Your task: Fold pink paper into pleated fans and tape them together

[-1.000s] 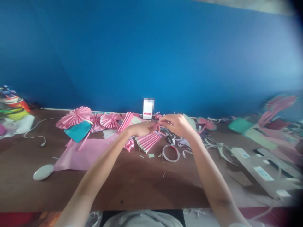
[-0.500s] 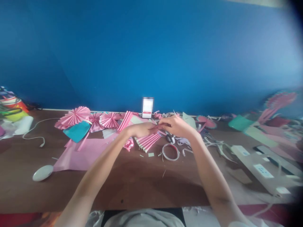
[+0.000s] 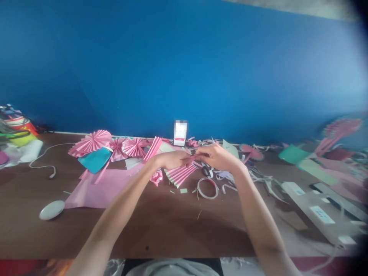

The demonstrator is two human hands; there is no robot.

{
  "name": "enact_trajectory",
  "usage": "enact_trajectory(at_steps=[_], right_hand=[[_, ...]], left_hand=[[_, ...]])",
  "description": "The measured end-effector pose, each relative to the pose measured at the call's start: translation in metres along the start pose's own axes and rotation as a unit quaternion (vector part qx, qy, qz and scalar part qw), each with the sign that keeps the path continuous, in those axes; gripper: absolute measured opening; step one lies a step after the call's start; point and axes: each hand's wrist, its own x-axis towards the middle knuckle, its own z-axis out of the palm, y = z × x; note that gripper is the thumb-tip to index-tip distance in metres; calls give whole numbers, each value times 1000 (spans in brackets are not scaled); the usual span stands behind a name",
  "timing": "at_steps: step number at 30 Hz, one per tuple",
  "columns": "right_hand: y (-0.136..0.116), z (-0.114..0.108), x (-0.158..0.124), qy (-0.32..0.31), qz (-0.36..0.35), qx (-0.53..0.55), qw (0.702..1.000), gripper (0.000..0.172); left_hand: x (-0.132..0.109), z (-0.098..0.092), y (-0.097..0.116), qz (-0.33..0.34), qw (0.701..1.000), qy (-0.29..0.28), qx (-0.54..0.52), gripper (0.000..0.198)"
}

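So both hands are up over the desk, fingertips meeting. Left hand has its fingers closed round one end of a pink piece, and the right hand is pinching the same bit from the other side, fingers bent. It's thin and papery-looking, but the fingers cover most of it, so can't tell the exact shape.

Right under the hands there's a pleated strip, pink with pale edges, crisp accordion ridges splaying out a bit. Just beside it is a crumpled, ruffled rosette, and nearer the edge a smooth whitish ring with a touch of pink inside, plus a tiny flat green scrap.

Over to the left: a round-edged fan with sharp folds radiating out, overlapping a smooth teal piece. Below that, a flat matte pink sheet, its corner next to a glossy white oval. Phone stands upright by the plain blue wall. Curly white strips lie tangled on the right.
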Motion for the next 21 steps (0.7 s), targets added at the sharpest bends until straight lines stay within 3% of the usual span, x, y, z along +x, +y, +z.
enact_trajectory(at_steps=[7,16,21], right_hand=[[-5,4,2,37,-48,-53,997,29],[-6,1,1,52,-10,-38,998,24],[-2,2,3,28,-6,-42,999,25]], left_hand=[[-2,-2,1,-16,999,29,32,55],[-3,-4,-10,-9,999,46,-9,38],[-2,-4,-8,-23,999,39,-23,40]])
